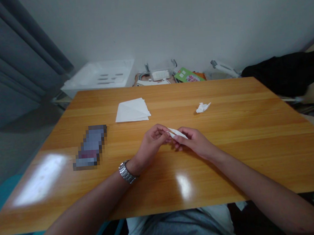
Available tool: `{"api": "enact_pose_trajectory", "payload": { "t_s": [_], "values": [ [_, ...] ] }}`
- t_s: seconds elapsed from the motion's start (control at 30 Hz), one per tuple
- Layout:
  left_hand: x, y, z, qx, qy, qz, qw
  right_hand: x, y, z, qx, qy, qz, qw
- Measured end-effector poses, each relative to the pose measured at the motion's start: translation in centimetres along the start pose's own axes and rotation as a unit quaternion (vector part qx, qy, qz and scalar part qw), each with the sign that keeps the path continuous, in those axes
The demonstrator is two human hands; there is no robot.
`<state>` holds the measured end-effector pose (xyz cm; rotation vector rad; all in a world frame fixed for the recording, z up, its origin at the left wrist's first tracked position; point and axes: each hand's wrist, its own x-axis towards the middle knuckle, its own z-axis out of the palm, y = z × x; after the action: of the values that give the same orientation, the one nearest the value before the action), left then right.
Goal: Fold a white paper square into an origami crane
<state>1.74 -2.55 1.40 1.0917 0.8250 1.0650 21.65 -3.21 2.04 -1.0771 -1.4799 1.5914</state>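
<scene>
Both of my hands meet over the middle of the wooden table [229, 155]. Between them is a small folded piece of white paper [177, 132], narrow and pointed. My left hand [150, 144], with a metal watch at the wrist, pinches the paper's left end with curled fingers. The paper's right part is pinched by my right hand [195, 141]. The hands hover just above the tabletop.
A stack of white paper sheets [133, 110] lies farther back on the table. A small finished folded paper figure [202, 107] sits to the back right. A blurred-out flat object [90, 146] lies left. Boxes, clutter and a dark cloth [283, 73] stand behind the table.
</scene>
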Motion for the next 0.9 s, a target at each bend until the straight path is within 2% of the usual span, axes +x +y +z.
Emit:
{"api": "enact_pose_trajectory", "payload": {
  "t_s": [0.27,0.43,0.67,0.9],
  "values": [
    [-0.23,0.13,0.24,-0.046,-0.031,-0.007,0.998,-0.06,-0.12,-0.36,-0.036,-0.012,-0.001,0.999],
    [-0.17,0.14,0.24,-0.064,-0.02,-0.035,0.997,-0.04,-0.11,-0.52,-0.079,0.009,-0.014,0.997],
    [0.25,-0.53,-0.2,0.059,-0.022,-0.012,0.998,0.04,0.32,-0.46,-0.146,0.036,-0.045,0.988],
    [0.2,-0.21,-0.18,0.099,0.007,-0.017,0.995,-0.02,0.38,-0.51,-0.177,0.053,-0.051,0.981]
  ]
}}
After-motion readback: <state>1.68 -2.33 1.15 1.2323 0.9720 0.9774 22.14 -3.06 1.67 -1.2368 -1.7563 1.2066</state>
